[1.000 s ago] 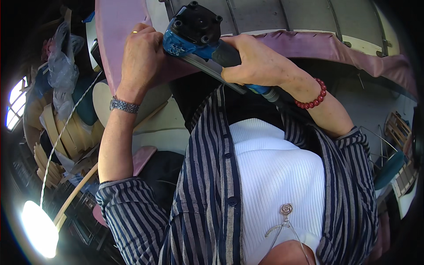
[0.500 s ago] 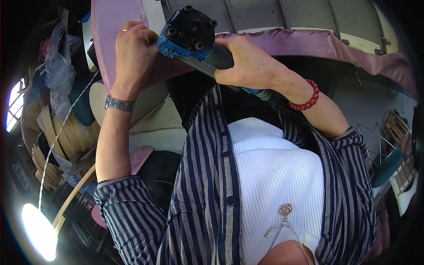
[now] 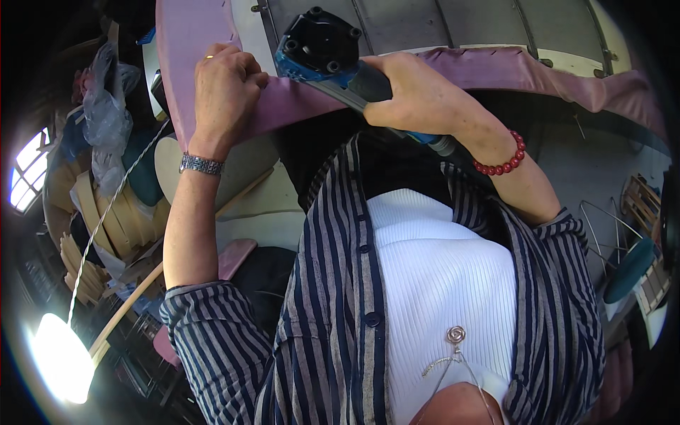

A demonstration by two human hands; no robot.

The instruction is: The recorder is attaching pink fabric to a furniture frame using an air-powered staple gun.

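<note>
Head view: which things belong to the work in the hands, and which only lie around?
In use:
left hand gripping the mauve fabric
right hand holding the blue and black power stapler
frame panel

Lying about:
wooden curved pieces
plastic bag
teal seat

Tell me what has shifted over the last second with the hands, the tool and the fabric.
Both hands crept up and toward the person's left along the frame edge. The right hand still grips the blue and black power tool, its head pressed at the mauve fabric. The left hand still pinches and pulls that fabric taut beside the tool. Nothing was let go.
</note>
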